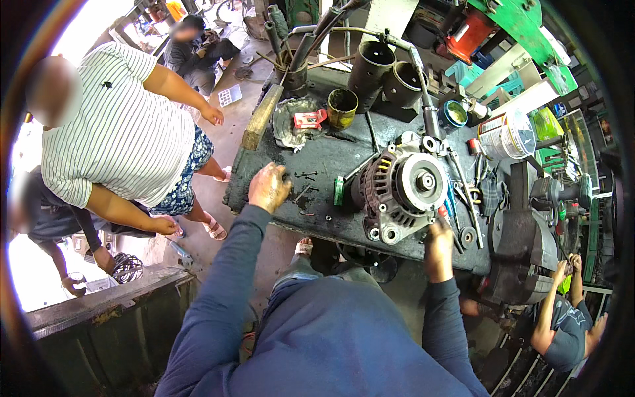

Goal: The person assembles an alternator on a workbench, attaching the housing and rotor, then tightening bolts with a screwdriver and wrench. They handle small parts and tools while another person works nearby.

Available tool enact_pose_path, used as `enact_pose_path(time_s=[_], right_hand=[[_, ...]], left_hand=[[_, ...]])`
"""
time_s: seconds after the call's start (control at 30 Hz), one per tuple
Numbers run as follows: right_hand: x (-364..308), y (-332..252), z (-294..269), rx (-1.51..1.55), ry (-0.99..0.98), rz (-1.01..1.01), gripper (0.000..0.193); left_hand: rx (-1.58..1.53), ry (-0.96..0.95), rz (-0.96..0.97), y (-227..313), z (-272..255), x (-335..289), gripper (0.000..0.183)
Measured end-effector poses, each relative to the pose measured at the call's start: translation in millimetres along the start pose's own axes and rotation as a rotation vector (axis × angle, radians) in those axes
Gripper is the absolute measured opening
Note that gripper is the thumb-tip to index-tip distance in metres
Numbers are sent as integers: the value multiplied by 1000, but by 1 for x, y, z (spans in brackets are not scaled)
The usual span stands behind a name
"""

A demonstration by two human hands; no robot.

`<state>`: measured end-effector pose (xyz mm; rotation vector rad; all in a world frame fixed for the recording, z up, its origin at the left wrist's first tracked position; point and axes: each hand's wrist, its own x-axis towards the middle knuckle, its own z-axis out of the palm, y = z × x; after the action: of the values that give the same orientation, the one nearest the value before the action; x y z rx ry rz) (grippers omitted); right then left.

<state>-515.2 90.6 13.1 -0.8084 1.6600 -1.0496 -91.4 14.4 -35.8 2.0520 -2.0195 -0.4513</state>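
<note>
An alternator (410, 188) with a pulley on its face stands on the dark workbench (311, 218) in front of me, to the right. My right hand (440, 250) is closed at its near right side, slightly blurred. A small bit of red shows by those fingertips; what it belongs to I cannot make out. At the bench's left part, my left hand (269, 188) is curled closed over the top, with something dark at its fingers. Several small screws (305, 176) lie just right of it. A small green cylinder (339, 190) stands between them and the alternator.
Behind are a rusty tin (342, 108), tall dark metal cylinders (372, 66) and a red-and-white box (309, 120). Wrenches (466, 195), a white bucket (507, 135) and a bench vise (526, 231) are rightward. A person in a striped shirt (126, 126) stands left; others are around.
</note>
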Motion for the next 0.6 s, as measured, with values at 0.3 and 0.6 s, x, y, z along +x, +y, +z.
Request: enact_pose_path(time_s=[0.3, 0.6], right_hand=[[-50, 66, 29, -641, -231, -103, 39], [-106, -92, 35, -482, -713, -350, 22]], left_hand=[[6, -184, 95, -9, 47, 51, 32], [-1404, -759, 66, 68, -108, -77, 27]])
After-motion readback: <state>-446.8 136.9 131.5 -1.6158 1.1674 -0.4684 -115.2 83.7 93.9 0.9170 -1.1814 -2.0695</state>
